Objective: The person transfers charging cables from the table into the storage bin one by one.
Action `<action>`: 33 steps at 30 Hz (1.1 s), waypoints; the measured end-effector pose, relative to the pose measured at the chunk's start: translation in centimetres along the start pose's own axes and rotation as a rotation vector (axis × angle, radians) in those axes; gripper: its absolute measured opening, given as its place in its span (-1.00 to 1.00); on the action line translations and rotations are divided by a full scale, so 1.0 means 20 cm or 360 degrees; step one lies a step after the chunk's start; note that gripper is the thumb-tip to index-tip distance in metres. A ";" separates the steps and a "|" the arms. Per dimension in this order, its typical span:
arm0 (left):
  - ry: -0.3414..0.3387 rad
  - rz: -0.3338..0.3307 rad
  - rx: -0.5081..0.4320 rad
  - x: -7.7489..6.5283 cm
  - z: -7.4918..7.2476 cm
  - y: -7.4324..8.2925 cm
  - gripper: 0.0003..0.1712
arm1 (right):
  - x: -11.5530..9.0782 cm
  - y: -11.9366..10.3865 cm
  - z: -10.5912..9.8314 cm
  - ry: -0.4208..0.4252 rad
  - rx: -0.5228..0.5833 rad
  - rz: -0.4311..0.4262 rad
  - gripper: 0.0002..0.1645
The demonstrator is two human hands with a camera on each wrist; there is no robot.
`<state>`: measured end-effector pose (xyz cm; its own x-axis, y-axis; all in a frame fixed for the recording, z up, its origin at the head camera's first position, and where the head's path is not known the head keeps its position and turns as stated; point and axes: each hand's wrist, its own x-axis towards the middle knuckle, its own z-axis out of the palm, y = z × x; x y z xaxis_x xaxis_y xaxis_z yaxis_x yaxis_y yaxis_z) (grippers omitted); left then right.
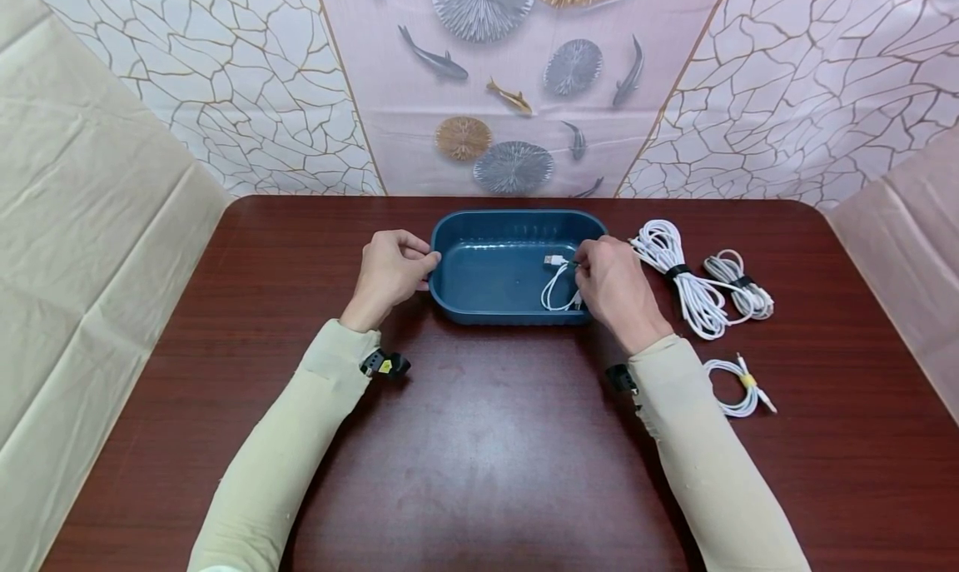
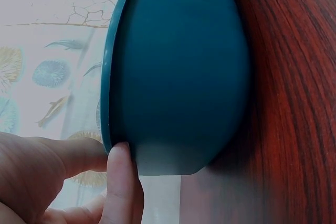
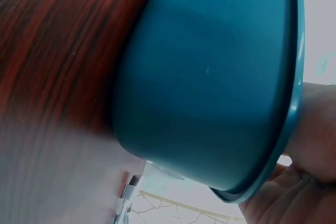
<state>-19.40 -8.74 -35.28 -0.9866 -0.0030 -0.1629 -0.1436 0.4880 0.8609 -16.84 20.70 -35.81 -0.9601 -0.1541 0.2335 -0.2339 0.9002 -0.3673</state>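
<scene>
A blue plastic tray [image 1: 487, 276] stands on the table with its long side facing me. My left hand [image 1: 393, 274] pinches the rim at its left end, thumb on one side and fingers on the other; the left wrist view shows the fingertips right at the rim [image 2: 106, 82]. Over the tray's right end, my right hand [image 1: 618, 289] reaches in and holds a small white USB cable [image 1: 553, 293] at its dark tie. One plug of the cable points left inside the tray. In the right wrist view the tray's outer wall [image 3: 205, 77] hides the cable, and only part of the hand shows.
Right of the tray lie a large white cable bundle [image 1: 700, 301] with a black strap and a smaller greyish cable bundle [image 1: 752, 297]. Nearer me, beside the right forearm, is a coiled white cable [image 1: 737, 410] with a yellow tie. A patterned cloth [image 1: 517, 89] hangs behind the table.
</scene>
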 end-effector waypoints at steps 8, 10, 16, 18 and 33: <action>-0.0015 0.0006 -0.0002 0.00 -0.01 -0.01 -0.73 | 0.00 -0.01 0.00 -0.0009 -0.0027 -0.0002 -0.80; -0.0013 0.0003 0.0005 0.00 -0.01 -0.01 -0.72 | 0.00 -0.01 0.00 -0.0010 -0.0031 -0.0004 -0.80; -0.0014 0.0004 0.0000 0.00 0.00 -0.01 -0.73 | 0.00 -0.02 0.01 -0.0017 -0.0068 0.0026 -0.80; -0.0002 0.0005 -0.0001 0.00 -0.01 -0.01 -0.73 | 0.00 -0.02 0.02 -0.0017 -0.0076 0.0026 -0.79; -0.0007 0.0031 -0.0038 0.02 0.01 -0.02 -0.76 | -0.01 -0.02 0.03 -0.0011 -0.0124 0.0014 -0.72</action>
<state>-19.69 -8.85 -35.74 -0.9890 0.0100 -0.1479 -0.1262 0.4668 0.8753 -16.61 20.10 -36.29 -0.9632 -0.1483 0.2244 -0.2127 0.9305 -0.2981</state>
